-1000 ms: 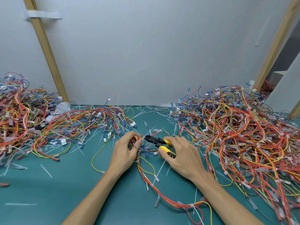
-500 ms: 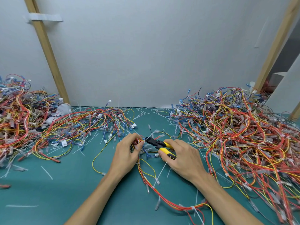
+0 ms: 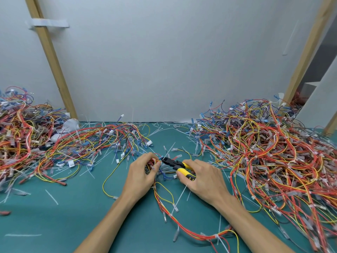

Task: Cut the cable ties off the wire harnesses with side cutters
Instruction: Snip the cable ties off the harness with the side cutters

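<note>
My left hand (image 3: 141,173) grips a bunch of red, yellow and blue wires of one harness (image 3: 184,228) at the middle of the green mat. My right hand (image 3: 204,178) holds the side cutters (image 3: 177,166) by their yellow and black handles. The black jaws point left and touch the bundle right at my left fingertips. The harness trails toward me in a red loop with white cable ties (image 3: 217,236) on it.
A big heap of tied harnesses (image 3: 273,154) fills the right side of the mat. Another heap (image 3: 21,136) and a spread of harnesses (image 3: 102,141) lie at the left. Cut white tie scraps (image 3: 52,197) litter the green mat (image 3: 54,225). A white wall stands behind.
Both hands stay at the same spot. The cutter jaws have come closer to the bundle at my left fingertips. The camera has tilted slightly.
</note>
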